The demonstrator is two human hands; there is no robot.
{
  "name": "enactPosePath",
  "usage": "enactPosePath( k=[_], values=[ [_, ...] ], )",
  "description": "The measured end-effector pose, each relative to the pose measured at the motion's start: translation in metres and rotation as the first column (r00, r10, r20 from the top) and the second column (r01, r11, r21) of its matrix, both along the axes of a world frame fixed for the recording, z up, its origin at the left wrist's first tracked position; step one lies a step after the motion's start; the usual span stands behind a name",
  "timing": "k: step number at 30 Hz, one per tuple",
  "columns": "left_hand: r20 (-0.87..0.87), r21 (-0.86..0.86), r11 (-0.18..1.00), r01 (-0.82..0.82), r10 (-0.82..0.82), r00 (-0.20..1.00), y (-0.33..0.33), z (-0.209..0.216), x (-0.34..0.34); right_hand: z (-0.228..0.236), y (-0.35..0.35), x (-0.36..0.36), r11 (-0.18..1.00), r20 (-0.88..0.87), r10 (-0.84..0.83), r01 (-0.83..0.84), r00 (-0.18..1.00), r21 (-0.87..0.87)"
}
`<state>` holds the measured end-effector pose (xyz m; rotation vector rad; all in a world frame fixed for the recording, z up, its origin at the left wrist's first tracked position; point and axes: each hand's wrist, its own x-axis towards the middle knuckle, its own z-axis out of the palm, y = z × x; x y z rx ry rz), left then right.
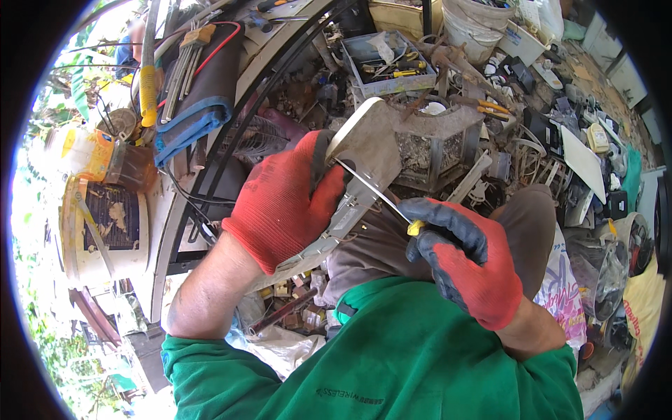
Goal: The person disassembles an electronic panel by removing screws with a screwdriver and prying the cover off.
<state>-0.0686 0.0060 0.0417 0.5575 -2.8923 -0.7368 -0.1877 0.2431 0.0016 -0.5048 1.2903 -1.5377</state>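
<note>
My left hand (283,203), in a red glove with dark grey fingertips, is closed on the edge of a flat, dirty off-white casing (378,147), which is held up tilted over my lap. What kind of device the casing belongs to does not show. A screwdriver (372,187) with a long thin metal shaft and a yellow handle is in my right hand (469,262), gloved alike, its fingers wrapped round the handle. The shaft crosses the casing, and its tip meets the rim close to my left thumb. Part of the handle is hidden by my fingers.
A workbench (162,231) with tools stands at the left. Beyond the casing are a grey tray of tools (399,85), a dusty metal-framed block (437,143) and a white bucket (476,28). Scrap electronics and a white panel (582,164) lie heaped at the right.
</note>
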Motion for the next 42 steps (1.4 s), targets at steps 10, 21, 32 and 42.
enactPosePath(
  k=[10,21,32,42],
  values=[
    [-0.003,0.014,1.000,0.013,-0.013,1.000,0.003,0.000,-0.004,-0.011,0.001,0.008,0.990,-0.413,-0.115,0.069,0.904,-0.124],
    [0.076,0.022,1.000,-0.010,0.009,0.997,0.012,0.007,0.000,0.010,0.005,0.008,0.994,-0.054,-0.113,0.114,0.992,0.005],
    [-0.052,-0.077,0.995,0.060,-0.065,0.997,0.014,-0.004,-0.002,0.022,-0.003,0.014,0.981,0.103,-0.181,0.173,0.978,0.083],
    [-0.052,-0.130,0.990,0.044,-0.051,0.997,0.014,-0.003,-0.002,0.022,-0.003,0.002,0.991,0.036,-0.133,0.131,0.991,0.035]
  ],
)
